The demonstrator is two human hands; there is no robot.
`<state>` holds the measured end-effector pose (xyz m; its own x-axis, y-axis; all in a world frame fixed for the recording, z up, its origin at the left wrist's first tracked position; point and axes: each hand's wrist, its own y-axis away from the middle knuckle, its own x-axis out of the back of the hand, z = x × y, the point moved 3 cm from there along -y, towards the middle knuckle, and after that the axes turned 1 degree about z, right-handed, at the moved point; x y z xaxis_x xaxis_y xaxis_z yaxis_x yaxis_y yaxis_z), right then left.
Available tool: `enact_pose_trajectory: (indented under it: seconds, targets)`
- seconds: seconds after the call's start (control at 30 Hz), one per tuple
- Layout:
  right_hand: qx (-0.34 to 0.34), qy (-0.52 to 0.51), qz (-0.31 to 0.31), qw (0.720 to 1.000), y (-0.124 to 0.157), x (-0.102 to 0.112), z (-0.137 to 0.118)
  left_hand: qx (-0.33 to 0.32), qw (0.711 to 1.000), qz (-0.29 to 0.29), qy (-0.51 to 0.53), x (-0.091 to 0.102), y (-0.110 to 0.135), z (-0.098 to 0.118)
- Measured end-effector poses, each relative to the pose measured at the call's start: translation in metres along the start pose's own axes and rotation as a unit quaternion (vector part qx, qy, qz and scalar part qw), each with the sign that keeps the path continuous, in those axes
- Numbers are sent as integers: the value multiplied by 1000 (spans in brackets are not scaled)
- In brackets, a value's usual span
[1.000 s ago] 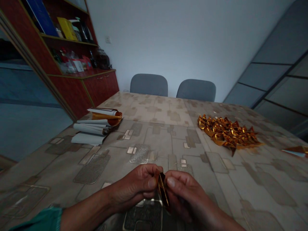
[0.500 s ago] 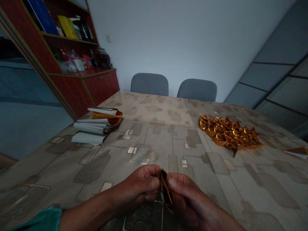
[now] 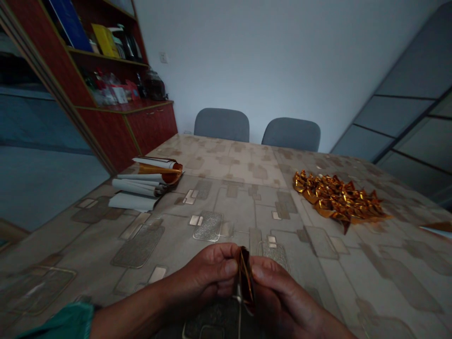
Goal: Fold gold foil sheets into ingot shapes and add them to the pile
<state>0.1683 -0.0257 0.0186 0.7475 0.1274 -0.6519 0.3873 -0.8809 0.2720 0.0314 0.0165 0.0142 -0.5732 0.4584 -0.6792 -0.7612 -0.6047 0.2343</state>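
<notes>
Between my two hands, over the near edge of the table, stands a small folded piece of gold foil paper [image 3: 246,278], narrow and creased. My left hand [image 3: 215,273] pinches its left side between thumb and fingers. On the other side, my right hand [image 3: 273,287] grips it with the thumb at the upper part. The lower end of the paper is partly hidden by my fingers. Farther right on the table lies a cluster of folded gold foil pieces [image 3: 337,197]. A stack of folded foil sheets with white backs [image 3: 137,200] rests at the left.
A patterned cloth [image 3: 233,212] covers the table. Beyond it stand two grey chairs [image 3: 221,125] against the wall. One more foil sheet [image 3: 438,229] lies at the right. A red wooden cabinet [image 3: 151,127] with shelves rises at the back left.
The folded foil paper looks slightly more upright and a little more spread at its top. Both hands still pinch it; the whole view has shifted slightly.
</notes>
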Motion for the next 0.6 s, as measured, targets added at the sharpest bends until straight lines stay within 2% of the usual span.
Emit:
enact_pose_trajectory:
  seconds: [0.13,0.3,0.47,0.6]
  targets:
    - [5,5,-18,1000,-1,-8,-5,-1,1000,10,-9,4,-3,-3]
    - [4,68,34,997,-2,-11,-13,-28,999,13,-8,2,-5,-8]
    - [-25,19,-29,999,-4,-3,-4,-13,999,37,-10,-3,0,-1]
    - [-37,5,-28,999,-2,6,3,2,1000,27,-16,-1,0,-2]
